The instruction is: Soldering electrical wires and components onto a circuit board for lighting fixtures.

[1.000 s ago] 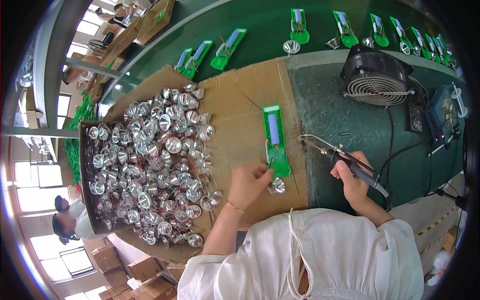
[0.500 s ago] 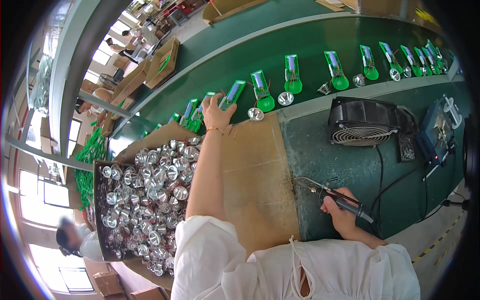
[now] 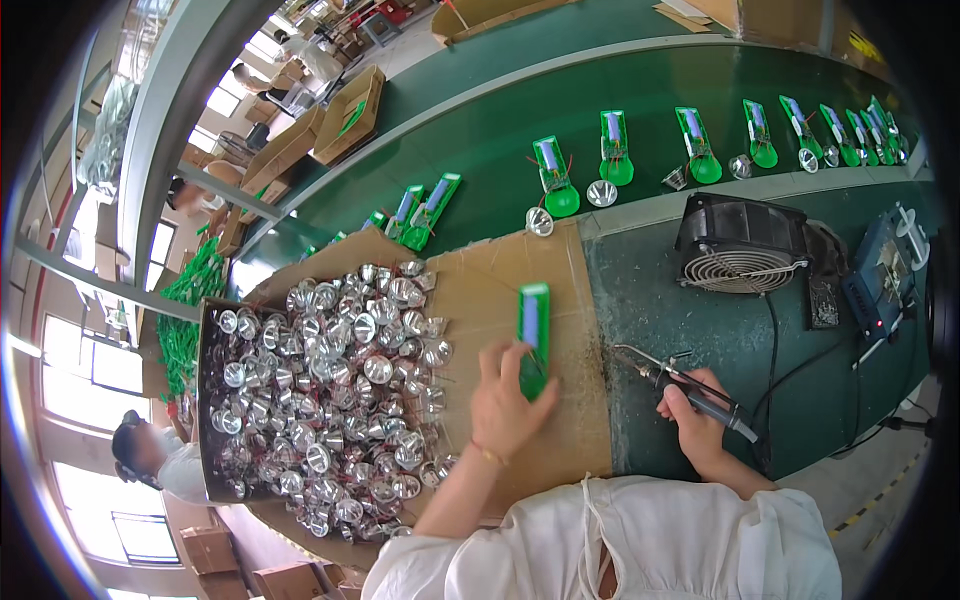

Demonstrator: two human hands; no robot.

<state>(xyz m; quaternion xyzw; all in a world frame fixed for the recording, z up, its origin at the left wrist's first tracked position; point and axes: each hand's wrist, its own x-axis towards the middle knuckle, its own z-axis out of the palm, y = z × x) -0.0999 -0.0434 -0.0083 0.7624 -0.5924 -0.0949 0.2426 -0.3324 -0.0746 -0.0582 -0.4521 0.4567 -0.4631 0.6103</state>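
Observation:
Over the brown cardboard sheet [image 3: 465, 275], my left hand [image 3: 507, 410] grips the wide lower end of a green flashlight housing [image 3: 535, 318]. A blue battery lies inside that open housing, and my fingers partly cover its round end. On the right, my right hand [image 3: 697, 428] is closed round the dark grip of a soldering iron [image 3: 712, 408], whose metal tip points left above the green mat. To the left of my left hand, a carton holds many loose silver reflector cups [image 3: 318, 458] with thin red wires.
A row of green flashlight housings [image 3: 697, 150], several with reflector cups beside them, lies along the green belt [image 3: 500, 120] at the back. A black fan [image 3: 742, 245] and a blue soldering station [image 3: 868, 275] stand at right, cables trailing. A person [image 3: 160, 455] is at far left.
My left hand has taken a flashlight housing from the belt and brought it back over the cardboard sheet. My right hand still holds the soldering iron. The view has shifted a little.

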